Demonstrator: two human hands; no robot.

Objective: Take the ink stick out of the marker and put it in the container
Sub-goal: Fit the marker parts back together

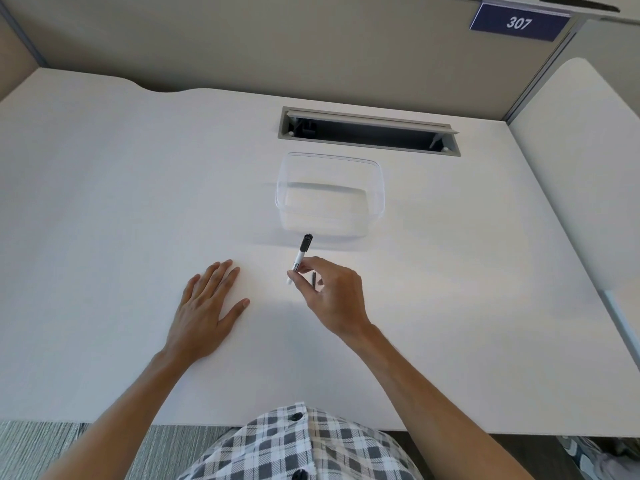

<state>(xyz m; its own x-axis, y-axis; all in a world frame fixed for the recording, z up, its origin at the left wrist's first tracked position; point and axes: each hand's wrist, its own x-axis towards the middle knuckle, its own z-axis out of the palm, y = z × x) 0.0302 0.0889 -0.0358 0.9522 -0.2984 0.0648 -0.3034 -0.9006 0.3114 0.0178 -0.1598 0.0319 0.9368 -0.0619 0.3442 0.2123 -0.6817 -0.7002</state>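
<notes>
Bright, even light all over the white desk [104,168], soft and diffuse, no hard hotspot anywhere. Shadows are faint: a pale smudge on the desk just in front of the clear container [330,192], a weak one under the right hand [332,296] and along the left hand [204,313]. The container's far wall carries a grey reflection band, and its left edge smears a little, slight motion blur. Focus holds well around the container; the marker [301,256] reads crisp. Beyond the container, the 307 sign [518,22] is legible but soft. Wide-angle bending shows: the desk's edges and the partition [242,39] curve away toward the corners.
</notes>
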